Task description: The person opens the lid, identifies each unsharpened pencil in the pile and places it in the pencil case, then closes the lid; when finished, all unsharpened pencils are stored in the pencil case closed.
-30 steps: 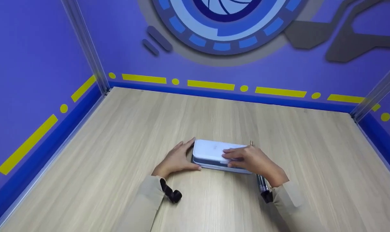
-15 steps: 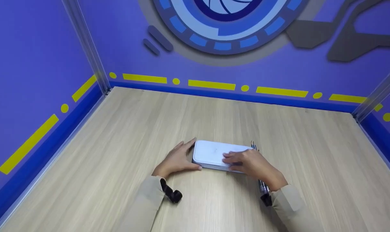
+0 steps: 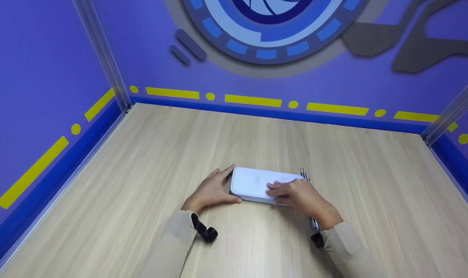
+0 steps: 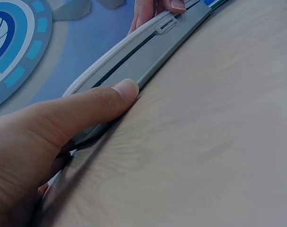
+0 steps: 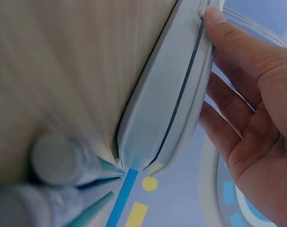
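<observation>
A white, lidded pencil case (image 3: 251, 180) lies on the table in the head view, its lid down. A thin dark seam between lid and base shows in the left wrist view, with a small latch (image 4: 166, 26) on the front side. My left hand (image 3: 211, 189) grips the case's left end, thumb along the front and fingers behind. My right hand (image 3: 304, 196) holds the lid near the right end, fingers on top and thumb at the front edge by the latch. The inside of the case is hidden.
Several slim, pen-like sticks (image 5: 63, 161) lie right of the case, partly under my right wrist. The wooden table (image 3: 172, 154) is bordered by a blue back wall (image 3: 237, 77) and side walls. Black camera straps (image 3: 208, 233) sit on the wrists.
One second ago the lid stood slightly raised with a dark gap at the front. My right hand has pressed it down since. My left hand has stayed in place.
</observation>
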Tool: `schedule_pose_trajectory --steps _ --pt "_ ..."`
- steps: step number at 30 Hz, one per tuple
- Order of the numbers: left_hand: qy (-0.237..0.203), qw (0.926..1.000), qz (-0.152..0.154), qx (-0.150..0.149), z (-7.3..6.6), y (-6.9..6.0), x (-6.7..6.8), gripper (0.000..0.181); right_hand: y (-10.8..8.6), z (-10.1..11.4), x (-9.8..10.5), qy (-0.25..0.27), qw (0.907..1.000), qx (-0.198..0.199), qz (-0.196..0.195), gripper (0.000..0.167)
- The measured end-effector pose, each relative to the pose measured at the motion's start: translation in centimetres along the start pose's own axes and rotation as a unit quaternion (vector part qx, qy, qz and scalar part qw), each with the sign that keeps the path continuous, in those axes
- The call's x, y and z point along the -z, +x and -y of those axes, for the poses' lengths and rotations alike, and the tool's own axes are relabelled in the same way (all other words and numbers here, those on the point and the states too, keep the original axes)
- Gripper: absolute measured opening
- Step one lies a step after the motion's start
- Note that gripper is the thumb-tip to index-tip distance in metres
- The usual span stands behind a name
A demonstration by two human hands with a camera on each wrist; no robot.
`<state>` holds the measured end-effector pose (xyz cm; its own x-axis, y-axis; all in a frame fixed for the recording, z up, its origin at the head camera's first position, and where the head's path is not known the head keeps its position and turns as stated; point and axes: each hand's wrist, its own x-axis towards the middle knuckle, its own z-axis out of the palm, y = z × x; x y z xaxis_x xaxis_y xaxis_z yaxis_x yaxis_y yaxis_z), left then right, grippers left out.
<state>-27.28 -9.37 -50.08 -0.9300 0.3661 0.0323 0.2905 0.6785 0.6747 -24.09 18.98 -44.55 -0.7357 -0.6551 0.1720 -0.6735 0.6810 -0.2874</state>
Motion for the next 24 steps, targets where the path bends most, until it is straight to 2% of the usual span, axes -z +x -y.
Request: schedule_pose_trajectory --steps 9,14,17,21,24 --pt "-0.007 0.9999 0.006 0.006 -0.1 -0.1 -0.1 0.111 -0.2 0.0 -0.3 0.022 0.9997 -0.010 -0.003 0.036" --pt "-0.015 0.9998 0.012 -0.007 0.0 0.1 -0.2 0.106 -0.4 -0.4 -0.1 0.039 0.9991 -0.014 0.002 0.033" --pt "-0.036 0.9989 0.009 -0.027 0.3 0.2 -0.1 0.094 -0.4 -0.6 0.2 0.058 0.9982 -0.014 0.011 0.032" --pt "-0.086 0.9941 -0.021 -0.063 1.0 0.4 0.2 0.068 -0.6 -0.6 0.6 0.088 0.9951 -0.039 0.026 0.040" --pt "-0.053 0.9921 -0.073 -0.087 0.7 0.6 1.0 0.058 -1.0 -1.0 1.0 0.087 0.9937 -0.071 0.010 0.048"
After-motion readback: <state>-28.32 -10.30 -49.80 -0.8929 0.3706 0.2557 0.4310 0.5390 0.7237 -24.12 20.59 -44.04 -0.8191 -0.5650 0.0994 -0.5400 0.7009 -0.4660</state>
